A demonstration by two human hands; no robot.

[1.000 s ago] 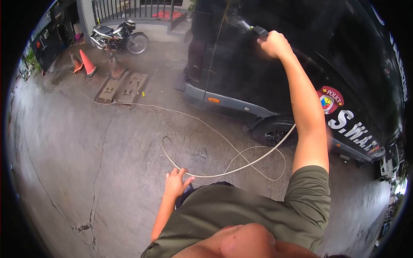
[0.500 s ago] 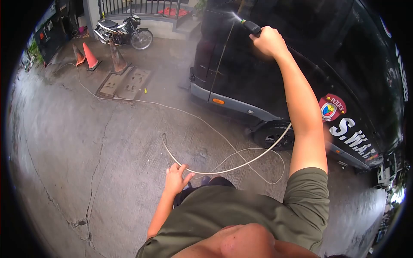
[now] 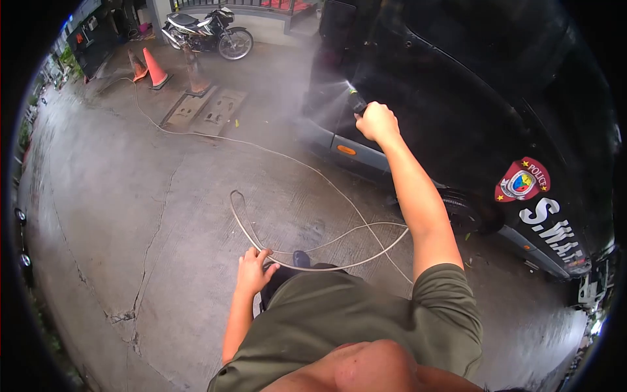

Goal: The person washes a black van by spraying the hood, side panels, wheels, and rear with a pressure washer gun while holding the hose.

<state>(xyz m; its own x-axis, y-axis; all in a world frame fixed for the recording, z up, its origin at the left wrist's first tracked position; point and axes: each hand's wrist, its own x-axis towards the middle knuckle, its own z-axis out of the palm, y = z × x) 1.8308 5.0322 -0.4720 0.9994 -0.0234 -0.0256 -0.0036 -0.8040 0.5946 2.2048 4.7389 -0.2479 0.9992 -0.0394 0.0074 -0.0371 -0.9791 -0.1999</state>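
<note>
In the head view, my right hand is wrapped around a black pressure washer spray gun. A fan of water leaves its tip toward the side of a black van, and mist hangs around the lower panel. My left hand is by my waist, with the pale hose held between thumb and fingers. From there the hose loops up toward the right forearm, which hides part of it. Another stretch lies curved on the wet concrete.
Traffic cones stand at the upper left beside metal plates on the ground. A motorcycle is parked behind them, by a low wall with a railing. The van's front wheel is right of my forearm. Cracks run through the concrete.
My right hand has brought the spray gun lower and closer to me, so the water now hits lower on the van. The view has shifted slightly. My left hand still has the hose.
</note>
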